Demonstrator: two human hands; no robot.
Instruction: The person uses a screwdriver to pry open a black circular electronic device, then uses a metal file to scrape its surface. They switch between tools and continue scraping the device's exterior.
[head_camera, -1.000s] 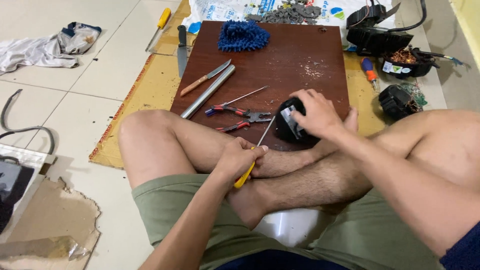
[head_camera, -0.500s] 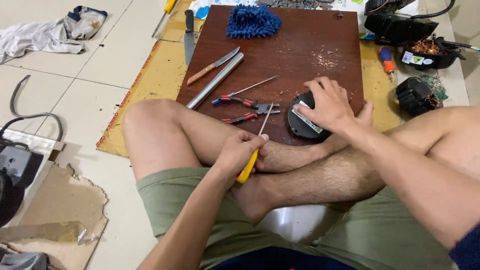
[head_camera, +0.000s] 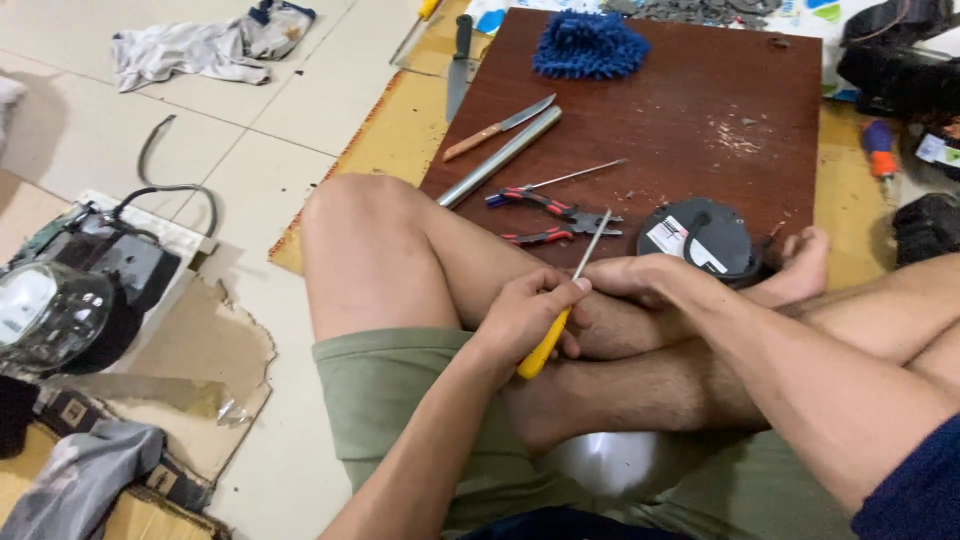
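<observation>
Here my left hand (head_camera: 525, 315) is wrapped around a yellow-handled screwdriver (head_camera: 563, 300), its shaft slanting up over the brown board (head_camera: 700, 110); my right hand (head_camera: 630, 278) rests loosely curled on my shin, holding nothing — just beside the round black part (head_camera: 705, 235); red-handled pliers (head_camera: 550, 215), a knife (head_camera: 497, 127) and a blue mitt (head_camera: 588, 45) lie farther up the board.

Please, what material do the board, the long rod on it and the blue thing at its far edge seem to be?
Board: probably wood or laminate, dark reddish-brown, slightly glossy. Rod: likely metal, its grey surface shining. Blue thing: soft fabric, apparently chenille, with thick fuzzy tufts.
</observation>
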